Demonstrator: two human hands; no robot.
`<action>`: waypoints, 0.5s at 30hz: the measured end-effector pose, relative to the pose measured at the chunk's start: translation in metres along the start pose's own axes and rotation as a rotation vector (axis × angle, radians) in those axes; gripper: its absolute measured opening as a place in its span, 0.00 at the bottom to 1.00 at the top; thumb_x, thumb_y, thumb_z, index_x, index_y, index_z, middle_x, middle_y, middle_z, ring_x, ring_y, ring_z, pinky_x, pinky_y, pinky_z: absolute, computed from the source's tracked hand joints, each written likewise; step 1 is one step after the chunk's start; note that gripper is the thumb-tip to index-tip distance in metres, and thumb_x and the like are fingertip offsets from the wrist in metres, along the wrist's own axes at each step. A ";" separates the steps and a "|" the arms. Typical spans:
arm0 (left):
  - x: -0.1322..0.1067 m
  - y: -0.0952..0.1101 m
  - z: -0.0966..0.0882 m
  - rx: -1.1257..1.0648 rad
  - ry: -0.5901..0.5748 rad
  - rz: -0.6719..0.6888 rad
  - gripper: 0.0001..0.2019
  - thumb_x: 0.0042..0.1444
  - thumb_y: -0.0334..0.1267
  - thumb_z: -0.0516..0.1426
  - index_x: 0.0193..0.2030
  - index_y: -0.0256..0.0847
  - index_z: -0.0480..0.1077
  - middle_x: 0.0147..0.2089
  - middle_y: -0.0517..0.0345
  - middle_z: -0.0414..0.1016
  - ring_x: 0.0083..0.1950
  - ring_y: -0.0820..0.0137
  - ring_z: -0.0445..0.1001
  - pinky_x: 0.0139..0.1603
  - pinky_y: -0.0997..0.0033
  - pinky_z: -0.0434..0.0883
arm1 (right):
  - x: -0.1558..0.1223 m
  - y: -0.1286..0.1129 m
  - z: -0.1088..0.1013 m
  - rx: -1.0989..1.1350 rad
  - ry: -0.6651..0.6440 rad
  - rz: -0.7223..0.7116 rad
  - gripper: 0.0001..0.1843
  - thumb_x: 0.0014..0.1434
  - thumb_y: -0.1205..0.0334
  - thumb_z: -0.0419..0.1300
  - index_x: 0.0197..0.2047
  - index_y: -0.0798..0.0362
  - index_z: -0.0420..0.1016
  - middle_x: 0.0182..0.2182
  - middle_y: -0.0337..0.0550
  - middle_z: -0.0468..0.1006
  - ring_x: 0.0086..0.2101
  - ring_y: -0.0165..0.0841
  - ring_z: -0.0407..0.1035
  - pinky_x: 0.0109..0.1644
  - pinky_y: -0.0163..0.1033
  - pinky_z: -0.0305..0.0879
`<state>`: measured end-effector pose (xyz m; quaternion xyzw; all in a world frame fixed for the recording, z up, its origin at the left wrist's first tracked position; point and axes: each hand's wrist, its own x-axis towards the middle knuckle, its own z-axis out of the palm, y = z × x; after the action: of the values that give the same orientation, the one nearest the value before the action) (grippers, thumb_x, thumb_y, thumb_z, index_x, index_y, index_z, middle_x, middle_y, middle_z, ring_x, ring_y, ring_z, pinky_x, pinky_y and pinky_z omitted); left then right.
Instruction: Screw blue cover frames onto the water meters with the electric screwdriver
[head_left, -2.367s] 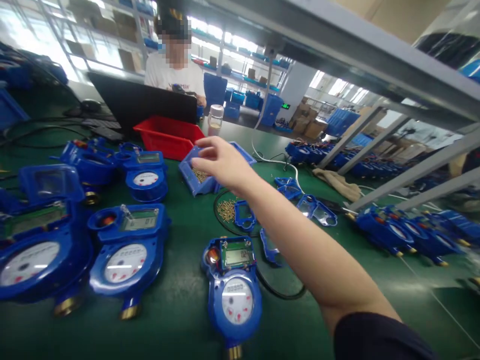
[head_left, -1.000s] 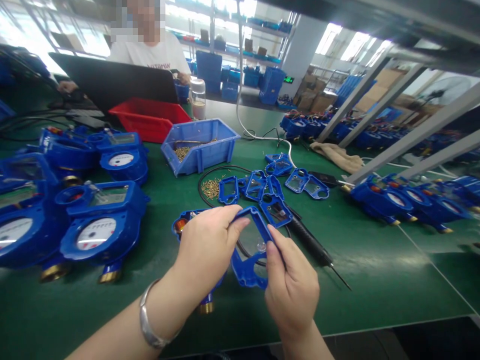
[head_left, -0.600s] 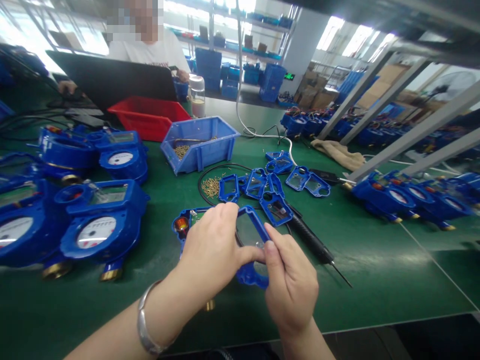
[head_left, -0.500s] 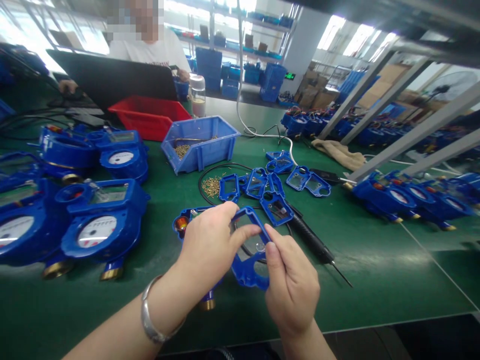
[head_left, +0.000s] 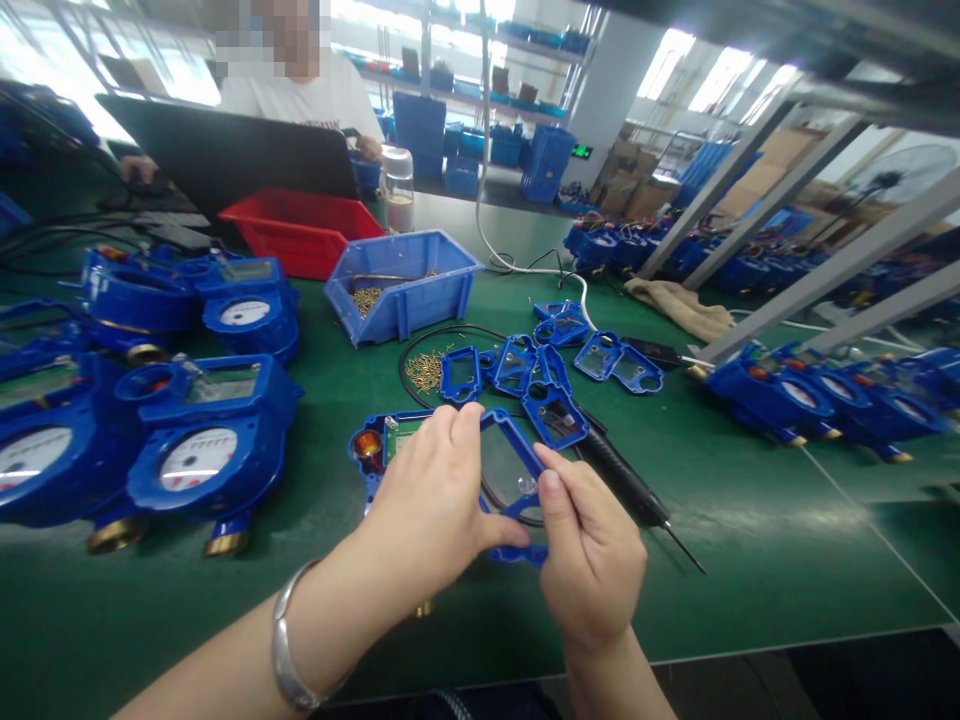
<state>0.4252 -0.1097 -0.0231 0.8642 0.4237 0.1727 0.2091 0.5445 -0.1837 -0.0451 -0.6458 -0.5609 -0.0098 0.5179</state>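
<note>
Blue cover frame (head_left: 519,442), tilted, between the fingers of both hands: right edge pinched between thumb and forefinger of right hand (head_left: 592,545); left side behind left hand (head_left: 431,500), thumb spread from bunched fingers across the lower part, firmness of hold there impossible to tell. Under left fingers, partly hidden: opened blue meter (head_left: 369,447). Beyond fingertips: loose blue covers (head_left: 555,412), brass screws (head_left: 424,372). Just beyond right fingers: black screwdriver (head_left: 626,472).

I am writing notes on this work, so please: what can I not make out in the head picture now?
In the head view:
Open meter: mostly hidden behind the left hand.
Cover: left edge, behind the same hand; its grip is unclear.
Loose screws: too small to count.
Leftmost front meter: cut off by the left edge.
</note>
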 end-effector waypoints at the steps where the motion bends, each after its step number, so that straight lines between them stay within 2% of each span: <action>1: -0.003 -0.002 -0.002 -0.003 0.037 0.046 0.51 0.30 0.50 0.70 0.59 0.29 0.54 0.51 0.38 0.66 0.52 0.50 0.68 0.50 0.53 0.69 | 0.001 0.000 -0.001 0.009 0.005 0.008 0.11 0.62 0.69 0.53 0.44 0.55 0.75 0.31 0.41 0.76 0.30 0.28 0.71 0.33 0.31 0.68; 3: -0.010 -0.009 -0.006 -0.002 0.183 0.168 0.50 0.37 0.56 0.66 0.61 0.29 0.52 0.55 0.35 0.63 0.56 0.51 0.65 0.54 0.53 0.67 | 0.004 0.001 -0.003 0.015 0.016 0.031 0.11 0.62 0.68 0.53 0.44 0.55 0.76 0.32 0.41 0.77 0.30 0.29 0.71 0.32 0.31 0.68; 5: -0.016 -0.016 -0.008 0.057 0.348 0.298 0.40 0.48 0.60 0.57 0.59 0.30 0.57 0.57 0.33 0.62 0.60 0.50 0.61 0.59 0.50 0.61 | 0.006 0.002 -0.005 0.014 0.027 0.063 0.11 0.62 0.67 0.54 0.44 0.54 0.76 0.30 0.40 0.76 0.27 0.29 0.71 0.30 0.31 0.68; 7: -0.019 -0.021 -0.006 0.165 0.426 0.382 0.35 0.53 0.62 0.49 0.54 0.31 0.63 0.58 0.32 0.62 0.62 0.46 0.56 0.61 0.43 0.54 | 0.007 0.002 -0.006 0.018 0.032 0.092 0.11 0.62 0.66 0.54 0.44 0.52 0.76 0.27 0.38 0.75 0.22 0.27 0.68 0.28 0.32 0.67; 9: -0.019 -0.023 0.000 0.250 0.403 0.404 0.38 0.51 0.66 0.45 0.54 0.32 0.66 0.60 0.32 0.62 0.64 0.42 0.52 0.62 0.38 0.47 | 0.006 0.001 -0.005 0.035 0.028 0.110 0.11 0.62 0.66 0.54 0.44 0.51 0.76 0.26 0.37 0.75 0.18 0.24 0.63 0.26 0.31 0.66; 11: -0.019 -0.022 0.007 0.283 0.361 0.367 0.42 0.47 0.68 0.47 0.56 0.33 0.65 0.62 0.33 0.60 0.65 0.40 0.50 0.62 0.36 0.43 | 0.005 -0.001 -0.003 0.038 0.021 0.099 0.11 0.62 0.66 0.54 0.44 0.51 0.76 0.27 0.38 0.76 0.17 0.24 0.62 0.26 0.31 0.66; 13: -0.021 -0.019 0.013 0.260 0.322 0.351 0.45 0.43 0.70 0.49 0.58 0.35 0.65 0.64 0.34 0.59 0.66 0.39 0.48 0.62 0.36 0.41 | 0.005 -0.002 0.000 0.016 0.021 0.078 0.11 0.62 0.66 0.54 0.44 0.52 0.76 0.30 0.40 0.77 0.21 0.26 0.66 0.27 0.32 0.68; 15: -0.025 -0.017 0.014 0.199 0.253 0.414 0.45 0.40 0.72 0.49 0.59 0.42 0.64 0.65 0.39 0.58 0.67 0.40 0.47 0.62 0.36 0.40 | 0.006 -0.003 0.001 -0.010 0.025 0.057 0.11 0.62 0.66 0.53 0.44 0.54 0.76 0.33 0.43 0.78 0.27 0.29 0.71 0.31 0.32 0.69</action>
<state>0.4063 -0.1239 -0.0468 0.9204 0.2756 0.2759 0.0289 0.5442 -0.1792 -0.0402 -0.6640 -0.5355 -0.0059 0.5218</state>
